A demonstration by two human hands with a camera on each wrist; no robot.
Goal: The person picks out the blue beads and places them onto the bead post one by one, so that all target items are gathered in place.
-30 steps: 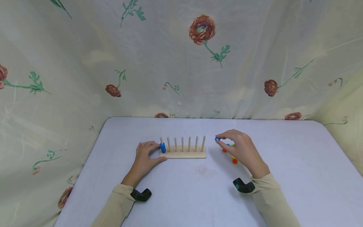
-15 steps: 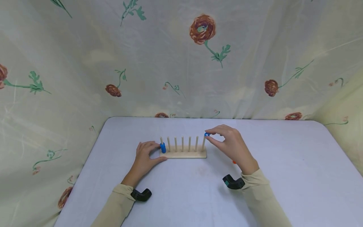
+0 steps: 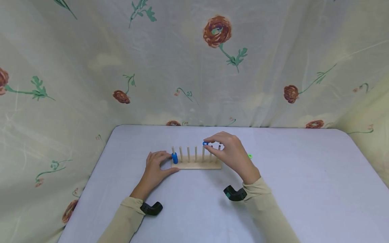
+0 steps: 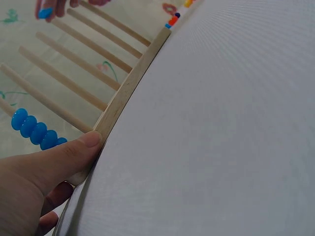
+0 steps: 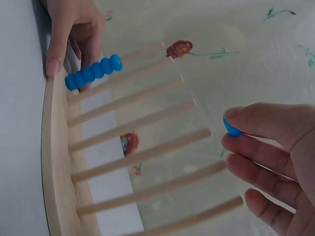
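Note:
A wooden peg board (image 3: 197,165) with a row of upright pegs stands on the table. My left hand (image 3: 155,168) grips its left end, thumb along the front edge and fingers behind. Several blue beads (image 5: 93,72) are stacked on the leftmost peg, whose tip stays bare. Between thumb and index finger, my right hand (image 3: 229,148) pinches one blue bead (image 5: 232,129). In the head view this bead is near the tops of the pegs right of the middle; the right wrist view shows it apart from the peg tips. The hand partly covers the rightmost pegs.
A green bead (image 3: 250,156) shows on the table beyond my right hand, which hides others from the head view. Loose coloured beads (image 4: 173,19) lie past the board's right end. Behind the white table (image 3: 194,209) hangs a flowered curtain (image 3: 170,60).
My right hand has carried the blue bead leftward, from beside the loose beads to above the board's pegs. My left hand and the board have stayed in place.

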